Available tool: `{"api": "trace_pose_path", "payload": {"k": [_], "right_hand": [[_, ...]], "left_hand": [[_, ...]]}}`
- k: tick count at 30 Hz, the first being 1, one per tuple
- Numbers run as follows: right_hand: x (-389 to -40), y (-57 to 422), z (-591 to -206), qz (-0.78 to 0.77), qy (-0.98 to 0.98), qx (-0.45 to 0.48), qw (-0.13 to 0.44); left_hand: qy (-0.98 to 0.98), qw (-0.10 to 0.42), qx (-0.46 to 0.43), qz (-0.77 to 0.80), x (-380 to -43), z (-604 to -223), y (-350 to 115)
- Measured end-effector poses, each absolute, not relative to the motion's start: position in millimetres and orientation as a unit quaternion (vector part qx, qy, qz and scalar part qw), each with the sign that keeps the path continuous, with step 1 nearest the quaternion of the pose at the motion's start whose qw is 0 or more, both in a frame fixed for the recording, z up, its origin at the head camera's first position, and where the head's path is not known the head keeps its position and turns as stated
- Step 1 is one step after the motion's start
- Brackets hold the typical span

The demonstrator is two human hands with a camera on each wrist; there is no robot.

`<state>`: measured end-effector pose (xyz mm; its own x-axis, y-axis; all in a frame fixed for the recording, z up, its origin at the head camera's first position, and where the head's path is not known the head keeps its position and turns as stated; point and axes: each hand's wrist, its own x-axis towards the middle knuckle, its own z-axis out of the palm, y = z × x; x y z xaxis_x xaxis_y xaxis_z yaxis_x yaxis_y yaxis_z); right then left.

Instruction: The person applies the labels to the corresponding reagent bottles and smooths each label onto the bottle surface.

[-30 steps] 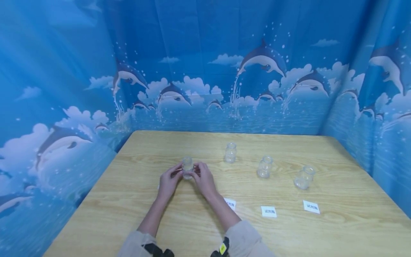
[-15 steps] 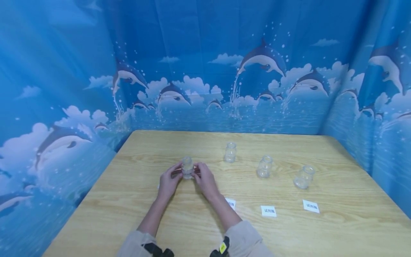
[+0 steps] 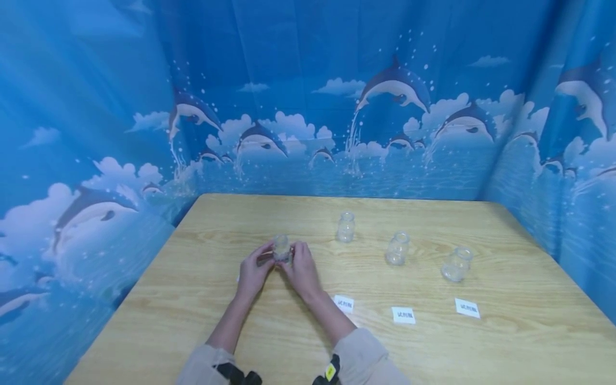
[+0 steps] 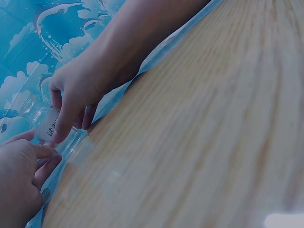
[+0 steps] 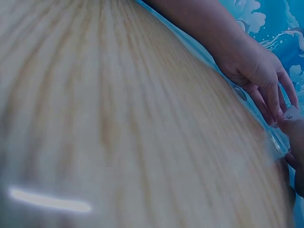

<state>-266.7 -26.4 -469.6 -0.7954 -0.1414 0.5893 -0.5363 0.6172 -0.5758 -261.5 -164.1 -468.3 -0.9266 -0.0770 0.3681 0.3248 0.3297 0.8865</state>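
Between both hands a small clear glass jar point(image 3: 281, 241) stands upright on the left half of the table. My left hand point(image 3: 252, 274) grips its left side with thumb and fingers. From the right, my right hand point(image 3: 304, 271) holds the jar, its thumb low at the front. The left wrist view shows a white paper label point(image 4: 46, 124) with printed characters against the glass, with the right thumb at its edge. That label's corner point(image 5: 290, 114) also shows in the right wrist view, where the jar itself is mostly hidden by the fingers.
Three more clear jars, at the back point(image 3: 345, 228), centre right point(image 3: 397, 249) and right point(image 3: 456, 264), stand on the wooden table point(image 3: 231, 214). Nearer lie three printed white labels: left point(image 3: 344, 303), middle point(image 3: 403, 315) and right point(image 3: 467, 308). A blue dolphin curtain point(image 3: 308, 96) surrounds the table.
The right thumb has slid off the jar's front to its right side, then come back low across the front. The left hand keeps its grip, and the jar stays in place.
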Motion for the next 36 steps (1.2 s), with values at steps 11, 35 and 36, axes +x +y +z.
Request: {"api": "trace_pose_path", "payload": {"k": [11,35,36], "right_hand": [[-265,-20,-465,0.453,-0.856,0.187,0.164],[-270,-14,-470,0.499,-0.83,0.198,0.15],[-270,-14,-470,0.498,-0.831,0.198,0.151]], "left_hand": [[-0.8,0.173,-0.07,-0.571,-260,-466,-164],[-0.798,0.162,-0.073,-0.577,-260,-466,-164],[-0.796,0.163,-0.074,-0.578,-260,-466,-164]]}}
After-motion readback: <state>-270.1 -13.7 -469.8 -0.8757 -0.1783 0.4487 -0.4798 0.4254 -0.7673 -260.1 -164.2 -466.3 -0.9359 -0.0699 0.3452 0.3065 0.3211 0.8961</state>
